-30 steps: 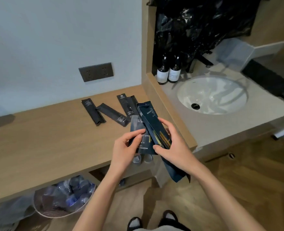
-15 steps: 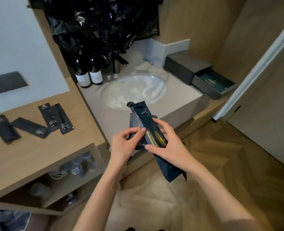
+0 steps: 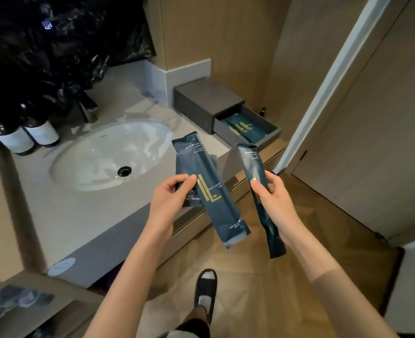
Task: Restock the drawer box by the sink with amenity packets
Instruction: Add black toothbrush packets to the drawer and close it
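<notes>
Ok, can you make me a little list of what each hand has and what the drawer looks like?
left hand: pinches a stack of packets
right hand: holds a single packet
drawer box: sits beside the sink
drawer: pulled open
stored packets: lying flat in the drawer
bottles: two, on the sink's other side

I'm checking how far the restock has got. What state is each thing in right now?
Drawer: pulled open.
Packets in drawer: lying flat inside.
Left hand: pinching overlapping packets.
Right hand: holding a single packet, apart from the others.
Sink: nothing in it.
Bottles: upright beside the sink.
</notes>
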Demonstrator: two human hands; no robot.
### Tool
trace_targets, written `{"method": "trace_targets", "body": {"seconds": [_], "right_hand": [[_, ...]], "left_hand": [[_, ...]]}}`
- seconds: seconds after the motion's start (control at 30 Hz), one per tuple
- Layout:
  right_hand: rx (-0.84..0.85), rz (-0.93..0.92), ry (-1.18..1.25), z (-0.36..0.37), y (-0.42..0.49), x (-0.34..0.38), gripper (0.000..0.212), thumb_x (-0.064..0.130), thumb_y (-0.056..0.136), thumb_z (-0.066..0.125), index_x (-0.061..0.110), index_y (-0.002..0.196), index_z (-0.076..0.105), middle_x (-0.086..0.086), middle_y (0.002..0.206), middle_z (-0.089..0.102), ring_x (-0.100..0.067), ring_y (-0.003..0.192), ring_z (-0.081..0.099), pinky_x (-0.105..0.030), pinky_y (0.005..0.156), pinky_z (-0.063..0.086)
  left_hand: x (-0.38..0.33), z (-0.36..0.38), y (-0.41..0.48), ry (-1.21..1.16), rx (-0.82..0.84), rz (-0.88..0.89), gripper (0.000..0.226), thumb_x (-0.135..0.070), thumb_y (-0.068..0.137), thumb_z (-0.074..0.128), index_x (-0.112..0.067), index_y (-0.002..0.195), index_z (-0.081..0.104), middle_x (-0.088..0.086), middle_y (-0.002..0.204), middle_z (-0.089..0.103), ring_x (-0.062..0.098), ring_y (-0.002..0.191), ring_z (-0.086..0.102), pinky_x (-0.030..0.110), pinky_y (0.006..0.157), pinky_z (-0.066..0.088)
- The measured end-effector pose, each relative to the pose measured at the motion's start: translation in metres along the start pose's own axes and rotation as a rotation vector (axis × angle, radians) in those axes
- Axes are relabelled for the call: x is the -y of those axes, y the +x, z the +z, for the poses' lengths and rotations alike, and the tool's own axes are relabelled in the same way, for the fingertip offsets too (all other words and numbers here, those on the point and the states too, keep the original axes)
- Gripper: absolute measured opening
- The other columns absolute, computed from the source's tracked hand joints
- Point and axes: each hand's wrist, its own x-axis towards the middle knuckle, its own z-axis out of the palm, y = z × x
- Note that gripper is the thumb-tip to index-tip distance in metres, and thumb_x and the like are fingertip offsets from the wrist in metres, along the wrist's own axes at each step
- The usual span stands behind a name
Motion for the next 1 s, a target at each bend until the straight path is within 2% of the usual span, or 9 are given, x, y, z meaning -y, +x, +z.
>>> {"method": "trace_targets", "body": {"seconds": [0.13,0.23,0.4,0.53,0.67,0.77,0.87,1.0], "right_hand": [[-0.049,0.079,0.056,-0.036,0.063,0.005,0.048,0.038,0.093,0.056,0.022,0.136,0.044,0.001,0.116,0.06,-0.015,0.097,0.059,-0.026,0.069,0.047],[-0.06,0.111,0.086,-0.064,0.115,0.012,0.049,0.036,0.092,0.058,0.02,0.136,0.045,0.005,0.101,0.062,-0.011,0.084,0.062,-0.025,0.064,0.048],[0.006,0.138,0.048,-0.097,0.197,0.028,0.048,0.033,0.091,0.061,0.019,0.134,0.046,0.001,0.103,0.064,-0.015,0.082,0.064,-0.026,0.061,0.05],[0.075,0.172,0.005,-0.109,0.258,0.036,0.043,0.031,0.088,0.066,0.02,0.127,0.049,0.002,0.105,0.062,-0.018,0.087,0.065,-0.031,0.069,0.052],[0.257,0.178,-0.127,-0.11,0.316,0.037,0.047,0.034,0.087,0.067,0.02,0.128,0.047,-0.002,0.124,0.059,-0.019,0.105,0.062,-0.032,0.083,0.052],[0.406,0.139,-0.279,-0.104,0.355,0.037,0.061,0.034,0.088,0.066,0.014,0.14,0.041,-0.002,0.139,0.048,-0.018,0.127,0.047,-0.035,0.106,0.04],[0.574,0.15,-0.336,-0.093,0.385,0.041,0.067,0.029,0.09,0.064,0.011,0.146,0.033,-0.007,0.145,0.04,-0.021,0.134,0.039,-0.031,0.11,0.03],[0.769,0.229,-0.347,-0.075,0.415,0.042,0.072,0.024,0.09,0.064,0.008,0.149,0.026,-0.01,0.151,0.036,-0.024,0.139,0.035,-0.041,0.117,0.025]], "left_hand": [[-0.004,0.043,0.059,-0.012,0.003,0.021,0.013,-0.025,0.086,0.068,-0.025,0.073,0.071,-0.007,0.08,0.068,0.007,0.074,0.061,0.024,0.067,0.05],[-0.014,0.072,0.11,0.017,-0.01,0.04,0.011,-0.025,0.085,0.068,-0.025,0.075,0.072,-0.005,0.083,0.069,0.011,0.081,0.061,0.031,0.076,0.05],[-0.037,0.105,0.184,0.04,-0.048,0.052,0.011,-0.024,0.085,0.067,-0.024,0.075,0.071,0.0,0.088,0.068,0.015,0.083,0.06,0.038,0.082,0.051],[-0.051,0.122,0.227,0.061,-0.111,0.046,0.011,-0.024,0.085,0.068,-0.025,0.074,0.071,-0.002,0.086,0.069,0.013,0.082,0.061,0.034,0.08,0.051],[-0.051,0.132,0.25,0.087,-0.183,0.042,0.01,-0.023,0.085,0.068,-0.025,0.075,0.07,-0.006,0.084,0.07,0.009,0.08,0.061,0.026,0.076,0.05],[-0.045,0.141,0.253,0.081,-0.265,0.038,0.01,-0.021,0.087,0.066,-0.023,0.077,0.068,-0.008,0.082,0.068,0.004,0.073,0.059,0.017,0.065,0.046],[-0.04,0.148,0.245,0.077,-0.343,0.044,0.01,-0.022,0.088,0.065,-0.021,0.078,0.066,-0.008,0.081,0.067,0.002,0.069,0.057,0.014,0.06,0.044],[-0.037,0.163,0.223,0.063,-0.496,0.06,0.011,-0.022,0.088,0.064,-0.021,0.078,0.065,-0.019,0.063,0.063,-0.01,0.055,0.051,0.009,0.052,0.037]]}}
